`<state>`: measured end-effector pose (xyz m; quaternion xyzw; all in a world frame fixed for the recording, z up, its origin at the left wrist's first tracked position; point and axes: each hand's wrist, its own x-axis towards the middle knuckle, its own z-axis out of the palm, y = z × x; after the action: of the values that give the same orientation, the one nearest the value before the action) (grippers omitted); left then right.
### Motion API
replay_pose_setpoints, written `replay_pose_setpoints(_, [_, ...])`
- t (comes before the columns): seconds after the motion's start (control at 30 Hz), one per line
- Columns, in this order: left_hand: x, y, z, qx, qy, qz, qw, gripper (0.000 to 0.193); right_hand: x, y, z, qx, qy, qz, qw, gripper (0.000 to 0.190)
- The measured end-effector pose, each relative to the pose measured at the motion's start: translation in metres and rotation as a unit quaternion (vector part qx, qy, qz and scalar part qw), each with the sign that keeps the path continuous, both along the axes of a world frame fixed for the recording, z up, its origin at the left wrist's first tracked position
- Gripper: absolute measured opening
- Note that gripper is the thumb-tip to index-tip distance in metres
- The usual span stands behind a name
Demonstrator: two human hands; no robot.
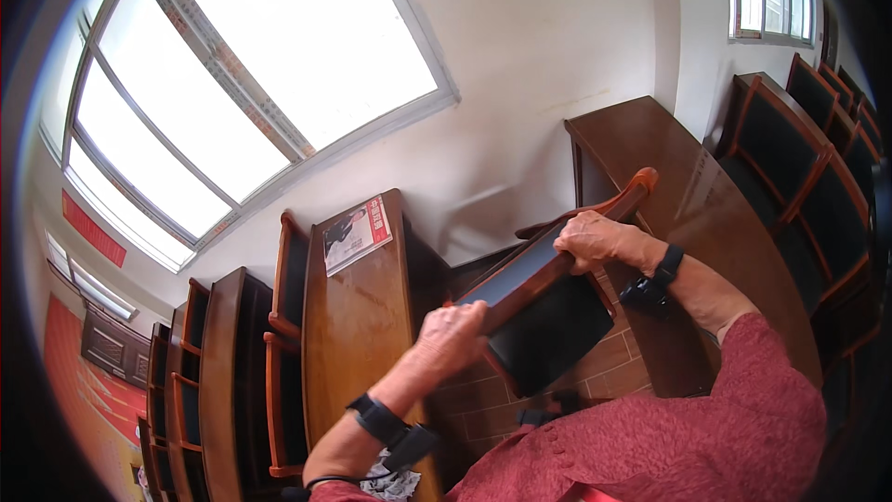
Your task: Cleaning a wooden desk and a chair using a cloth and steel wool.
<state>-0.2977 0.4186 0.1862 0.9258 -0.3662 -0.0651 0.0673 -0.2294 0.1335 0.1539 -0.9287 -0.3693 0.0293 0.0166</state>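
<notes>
A wooden chair with black padding (550,338) is in front of me, between two desks, at a slant in the view. My left hand (449,338) grips one end of its reddish-brown wooden rail (529,286). Toward the rail's other end, my right hand (596,240) has its fingers curled over the wood. A bluish sheen lies along the surface between my hands. Beyond my right hand, a curved wooden arm (637,185) of the chair rises beside the right desk. The chair's legs are mostly hidden.
At left stands a brown desk (355,314) with a magazine (359,233) and crumpled whitish material (397,484) near my left forearm. Another long desk (704,223) is at right, with padded chairs (780,132) behind it. A white wall (529,35) and large window (300,35) lie ahead.
</notes>
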Motion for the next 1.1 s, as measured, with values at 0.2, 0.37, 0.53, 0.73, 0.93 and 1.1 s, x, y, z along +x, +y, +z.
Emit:
replay_pose_setpoints(0.2, [0.063, 0.018, 0.037, 0.038, 0.008, -0.007, 0.999, 0.034, -0.011, 0.016, 0.011, 0.073, 0.008, -0.086, 0.994, 0.037])
replay_pose_setpoints(0.37, [0.113, 0.026, 0.036, 0.058, -0.103, -0.038, 0.992, 0.029, -0.006, 0.042, 0.013, 0.086, 0.014, -0.168, 0.982, 0.051])
replay_pose_setpoints(0.53, [0.137, 0.024, 0.039, -0.136, -0.294, 0.064, 0.944, 0.029, 0.041, 0.059, 0.007, 0.156, -0.065, -0.209, 0.963, 0.053])
replay_pose_setpoints(0.73, [0.050, 0.072, -0.042, -0.108, -0.108, 0.034, 0.988, 0.027, 0.043, 0.108, -0.012, 0.125, -0.030, -0.204, 0.970, 0.053])
replay_pose_setpoints(0.93, [-0.046, 0.157, -0.091, -0.075, 0.052, 0.215, 0.972, 0.035, 0.032, 0.172, -0.024, 0.146, -0.015, -0.152, 0.977, 0.045])
replay_pose_setpoints(1.1, [-0.032, 0.105, -0.092, -0.527, 0.318, 0.415, 0.670, 0.055, 0.033, 0.211, -0.030, 0.166, 0.026, -0.135, 0.976, 0.036])
